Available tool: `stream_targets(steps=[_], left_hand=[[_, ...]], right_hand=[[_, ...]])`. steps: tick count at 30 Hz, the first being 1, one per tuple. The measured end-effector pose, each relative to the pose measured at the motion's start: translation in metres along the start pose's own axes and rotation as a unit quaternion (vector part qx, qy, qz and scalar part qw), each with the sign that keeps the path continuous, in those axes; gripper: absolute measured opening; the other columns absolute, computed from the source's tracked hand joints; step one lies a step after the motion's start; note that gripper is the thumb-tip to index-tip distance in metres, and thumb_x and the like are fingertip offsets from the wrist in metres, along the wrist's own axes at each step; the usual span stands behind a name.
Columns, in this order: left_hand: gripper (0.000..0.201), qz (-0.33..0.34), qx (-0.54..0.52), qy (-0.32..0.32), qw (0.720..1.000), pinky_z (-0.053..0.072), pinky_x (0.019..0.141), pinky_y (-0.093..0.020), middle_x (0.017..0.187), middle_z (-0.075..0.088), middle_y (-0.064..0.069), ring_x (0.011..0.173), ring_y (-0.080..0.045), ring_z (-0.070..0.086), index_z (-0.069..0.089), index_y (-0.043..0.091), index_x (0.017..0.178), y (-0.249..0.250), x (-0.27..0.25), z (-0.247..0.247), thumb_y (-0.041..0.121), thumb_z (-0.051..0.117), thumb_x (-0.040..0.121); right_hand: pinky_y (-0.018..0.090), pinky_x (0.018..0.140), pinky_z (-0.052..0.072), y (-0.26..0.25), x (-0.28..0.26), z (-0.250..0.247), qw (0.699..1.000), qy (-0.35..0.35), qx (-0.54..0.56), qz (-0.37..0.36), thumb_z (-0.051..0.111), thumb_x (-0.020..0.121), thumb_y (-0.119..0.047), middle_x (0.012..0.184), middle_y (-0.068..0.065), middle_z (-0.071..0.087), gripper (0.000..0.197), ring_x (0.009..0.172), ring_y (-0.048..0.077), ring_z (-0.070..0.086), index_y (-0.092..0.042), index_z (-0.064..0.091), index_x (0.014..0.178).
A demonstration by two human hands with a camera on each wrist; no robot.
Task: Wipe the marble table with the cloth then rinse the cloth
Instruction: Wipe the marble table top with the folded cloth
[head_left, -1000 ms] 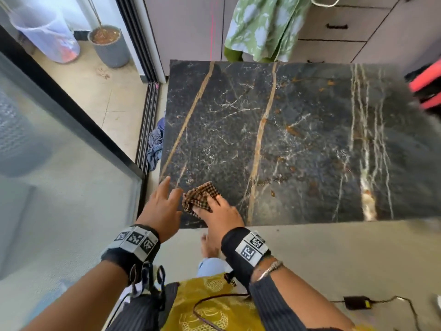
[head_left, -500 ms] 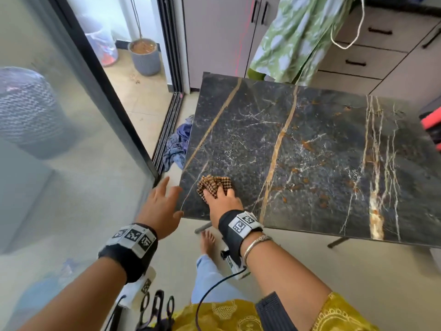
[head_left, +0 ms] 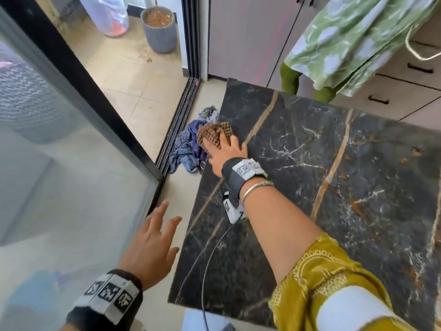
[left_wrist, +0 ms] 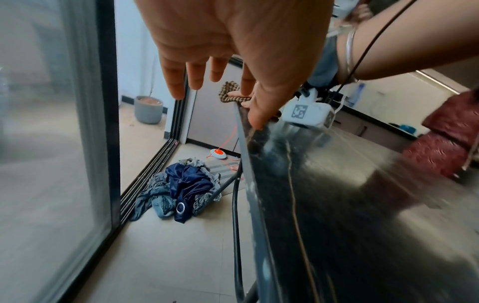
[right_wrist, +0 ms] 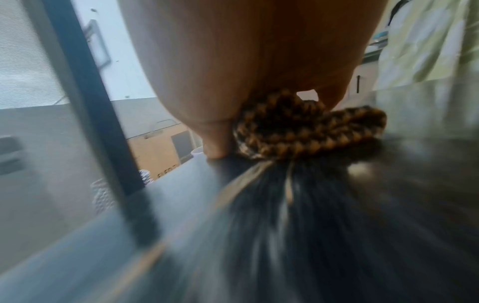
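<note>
A brown checked cloth (head_left: 214,132) lies bunched at the far left edge of the black marble table (head_left: 322,187). My right hand (head_left: 223,145) lies on it with fingers spread and presses it to the stone. In the right wrist view the cloth (right_wrist: 298,131) sits under the fingers, the thumb touches the table (right_wrist: 285,235), and everything is smeared by motion. My left hand (head_left: 155,240) hovers open off the table's near left corner and holds nothing. The left wrist view shows that hand (left_wrist: 220,61), with the cloth (left_wrist: 229,90) far along the table edge (left_wrist: 249,184).
A glass sliding door (head_left: 71,163) stands close on the left. A pile of blue clothes (head_left: 186,149) lies on the floor between door and table. A grey pot (head_left: 158,32) stands outside. A green garment (head_left: 346,44) hangs before the drawers behind the table. A cable (head_left: 210,259) crosses the tabletop.
My right hand has slid the cloth from the near left corner away along the table's left edge. The left hand has stayed open beside the corner.
</note>
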State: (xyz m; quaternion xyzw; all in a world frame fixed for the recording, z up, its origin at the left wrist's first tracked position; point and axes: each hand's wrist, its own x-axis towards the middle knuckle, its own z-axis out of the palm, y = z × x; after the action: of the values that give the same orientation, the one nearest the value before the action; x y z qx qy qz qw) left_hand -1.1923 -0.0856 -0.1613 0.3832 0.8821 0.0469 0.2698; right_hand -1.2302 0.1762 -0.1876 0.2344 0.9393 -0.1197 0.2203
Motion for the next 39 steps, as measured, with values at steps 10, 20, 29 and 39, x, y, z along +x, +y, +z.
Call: stream_targets(steps=[10,20,29,39], left_hand=[[0.051,-0.098,-0.131,-0.006,0.986,0.044,0.092,-0.051,0.142,0.037,-0.018,0.123,-0.041,0.046,0.053,0.02,0.12,-0.033,0.021,0.009,0.039,0.064,0.075],[0.083,-0.127,-0.187,-0.01,0.974,0.044,0.073,-0.031,0.119,0.055,-0.005,0.095,-0.025,0.059,0.032,0.071,0.102,-0.063,-0.025,0.028,0.012,0.078,0.068],[0.033,-0.069,-0.188,0.018,0.98,0.045,0.079,-0.029,0.111,0.062,-0.004,0.095,-0.019,0.06,0.053,0.028,0.108,-0.042,-0.073,0.041,0.012,0.066,0.081],[0.021,0.162,-0.078,0.104,0.978,0.053,0.064,-0.035,0.081,0.069,-0.01,0.068,-0.03,0.068,0.066,0.011,0.086,0.052,-0.148,0.087,0.012,0.059,0.066]], right_hand=[[0.07,0.106,-0.007,0.072,0.133,-0.066,0.997,0.016,0.053,0.06,0.028,0.088,-0.068,0.159,-0.003,-0.01,0.063,0.144,0.032,-0.017,-0.051,0.002,0.143],[0.054,0.116,0.001,0.148,0.082,-0.049,0.945,0.09,0.126,0.288,0.033,0.089,-0.063,0.16,0.006,-0.005,0.069,0.144,0.038,-0.007,-0.041,0.003,0.147],[0.054,0.115,0.009,0.052,-0.087,0.034,0.999,0.013,-0.018,0.036,0.042,0.092,-0.034,0.158,0.014,0.011,0.068,0.143,0.042,0.001,-0.036,0.004,0.148],[0.047,0.116,-0.007,-0.004,-0.326,0.175,0.997,0.002,0.077,0.022,0.039,0.096,-0.04,0.16,0.006,-0.003,0.061,0.145,0.032,-0.013,-0.041,0.005,0.147]])
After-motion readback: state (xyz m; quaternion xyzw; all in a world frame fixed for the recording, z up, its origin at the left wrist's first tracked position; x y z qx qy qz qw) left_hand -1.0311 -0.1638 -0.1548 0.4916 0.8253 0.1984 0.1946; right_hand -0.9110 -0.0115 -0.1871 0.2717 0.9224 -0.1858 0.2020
